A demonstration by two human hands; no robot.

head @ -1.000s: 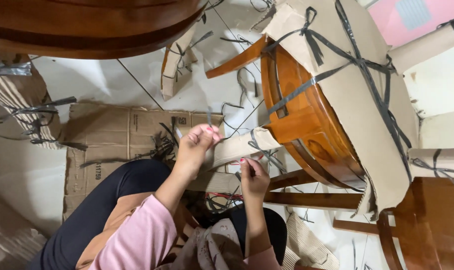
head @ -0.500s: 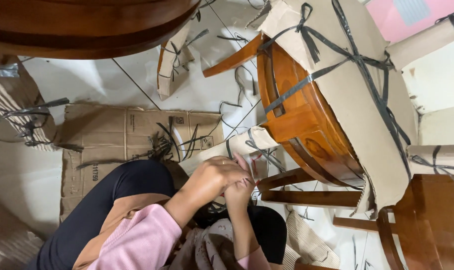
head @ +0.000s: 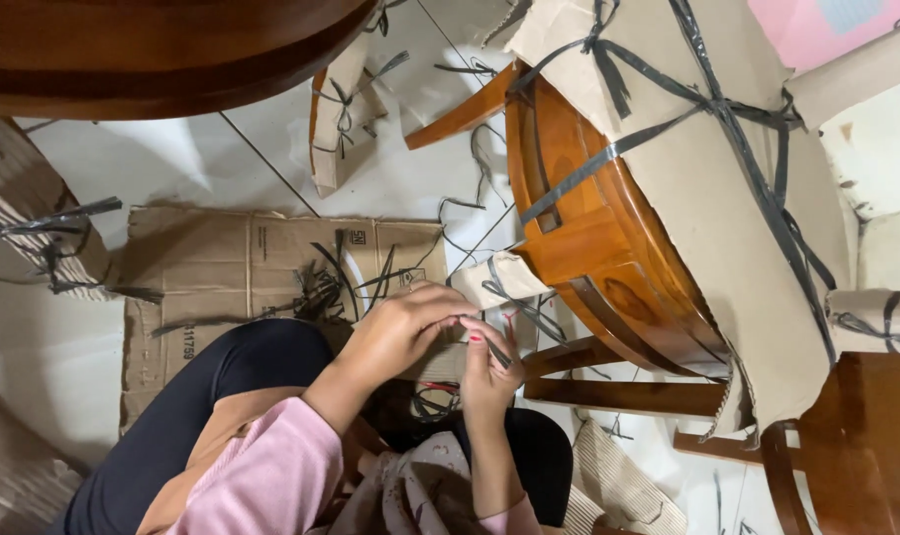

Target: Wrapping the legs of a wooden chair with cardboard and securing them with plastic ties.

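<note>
A wooden chair (head: pixel 608 248) lies on its side, its seat covered by brown cardboard (head: pixel 707 188) tied with dark plastic straps (head: pixel 737 139). One chair leg is wrapped in cardboard (head: pixel 499 279) and bound with a dark strap (head: pixel 517 309). My left hand (head: pixel 400 332) reaches from the lower left, its fingertips pinched together at that wrapped leg. My right hand (head: pixel 489 372) is just beside it, fingers closed on a short dark strap end (head: pixel 499 354). The two hands touch at the fingertips. My dark trouser leg (head: pixel 212 396) lies below them.
A flattened cardboard sheet (head: pixel 222 263) with several cut straps (head: pixel 321 287) lies on the white tiled floor (head: pixel 172 163). A dark wooden table edge (head: pixel 172 59) is at top left, more wrapped pieces (head: pixel 34 213) at left, another wooden piece (head: pixel 866 446) at lower right.
My left hand came down from its raised position to the wrapped leg and now meets my right hand. The right hand has shifted slightly and grips a strap end.
</note>
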